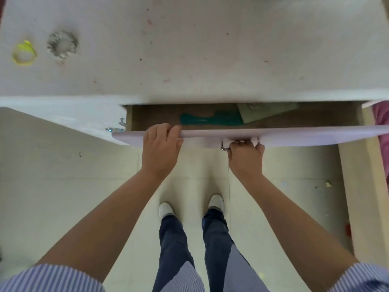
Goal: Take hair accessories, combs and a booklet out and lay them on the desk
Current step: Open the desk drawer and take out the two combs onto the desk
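A drawer (294,134) under the white desk (189,49) stands partly pulled out. Inside it lie a teal comb (210,120) and a pale green booklet (267,111), both partly hidden under the desk edge. My left hand (161,147) rests over the top edge of the drawer front, fingers curled on it. My right hand (246,155) grips the drawer handle (241,142) below the front panel. On the desk's far left lie a yellow hair tie (24,54) and a grey scrunchie (62,44).
A cabinet door (52,116) with metal hinges hangs left of the drawer. A pink cloth (382,123) shows at the right edge. Below are pale floor tiles, my legs and white shoes (215,202).
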A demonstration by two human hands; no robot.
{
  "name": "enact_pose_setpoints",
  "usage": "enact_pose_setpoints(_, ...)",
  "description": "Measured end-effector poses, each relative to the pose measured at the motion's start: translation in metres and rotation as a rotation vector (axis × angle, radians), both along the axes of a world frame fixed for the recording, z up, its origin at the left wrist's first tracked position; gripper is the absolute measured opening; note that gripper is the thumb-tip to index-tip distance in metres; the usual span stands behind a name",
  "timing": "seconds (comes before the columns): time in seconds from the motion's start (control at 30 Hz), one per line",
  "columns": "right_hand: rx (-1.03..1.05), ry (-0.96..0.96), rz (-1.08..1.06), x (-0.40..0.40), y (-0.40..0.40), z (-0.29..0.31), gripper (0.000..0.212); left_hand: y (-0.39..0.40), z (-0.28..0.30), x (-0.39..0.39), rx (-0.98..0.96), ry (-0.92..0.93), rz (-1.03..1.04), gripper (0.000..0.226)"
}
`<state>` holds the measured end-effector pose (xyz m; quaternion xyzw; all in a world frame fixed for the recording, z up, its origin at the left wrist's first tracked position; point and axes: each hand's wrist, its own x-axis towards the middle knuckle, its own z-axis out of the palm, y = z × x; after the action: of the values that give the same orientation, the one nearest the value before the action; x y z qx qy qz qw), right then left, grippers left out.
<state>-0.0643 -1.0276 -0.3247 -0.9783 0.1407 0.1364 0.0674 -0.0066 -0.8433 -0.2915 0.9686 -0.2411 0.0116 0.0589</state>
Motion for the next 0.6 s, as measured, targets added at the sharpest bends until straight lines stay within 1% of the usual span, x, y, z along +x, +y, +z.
enact_pose_setpoints(0.03,-0.008,-0.006,0.021,-0.014,0.003,0.002,0.003,0.004,0.000,-0.008,0.009,0.003,-0.028,0.023)
enact_pose_setpoints(0.07,-0.037,-0.006,0.033,-0.026,0.004,0.001,0.006,0.008,-0.002,-0.017,0.014,0.021,-0.062,0.029)
enact_pose_setpoints(0.1,-0.059,0.032,0.040,-0.037,0.004,0.000,0.006,0.011,-0.002,-0.026,0.014,0.049,-0.078,0.032)
enact_pose_setpoints(0.13,-0.077,0.040,0.051,-0.043,0.004,-0.002,0.004,0.012,-0.004,-0.032,0.008,0.063,-0.086,0.033)
enact_pose_setpoints(0.2,-0.077,0.004,0.076,-0.044,0.000,-0.003,0.007,0.012,-0.007,-0.039,-0.004,0.068,-0.064,0.033)
enact_pose_setpoints(0.23,-0.058,0.025,0.098,-0.043,-0.001,-0.001,0.010,0.012,-0.008,-0.039,-0.003,0.061,-0.062,0.033)
enact_pose_setpoints(0.3,-0.001,0.175,0.182,-0.042,0.000,0.000,0.026,0.013,-0.012,-0.037,-0.016,0.055,-0.060,0.032)
enact_pose_setpoints(0.37,0.090,0.243,0.254,-0.049,-0.001,0.006,0.035,0.014,-0.016,-0.040,-0.069,0.069,-0.023,0.028)
enact_pose_setpoints(0.4,0.169,0.211,0.270,-0.053,-0.002,0.014,0.032,0.013,-0.017,-0.042,-0.096,0.067,-0.001,0.024)
enact_pose_setpoints(0.47,0.323,0.068,0.276,-0.053,-0.005,0.034,0.014,0.012,-0.019,-0.046,-0.081,0.095,0.017,0.012)
enact_pose_setpoints(0.5,0.346,-0.031,0.285,-0.045,-0.009,0.041,0.010,0.011,-0.019,-0.047,-0.066,0.149,0.014,0.013)
enact_pose_setpoints(0.53,0.332,-0.112,0.309,-0.034,-0.015,0.045,0.012,0.011,-0.017,-0.047,-0.059,0.212,0.005,0.021)
enact_pose_setpoints(0.57,0.310,-0.126,0.337,-0.018,-0.019,0.047,0.013,0.011,-0.016,-0.046,-0.056,0.258,0.007,0.025)
enact_pose_setpoints(0.6,0.280,-0.091,0.346,0.000,-0.022,0.046,0.014,0.012,-0.016,-0.044,-0.054,0.279,0.006,0.026)
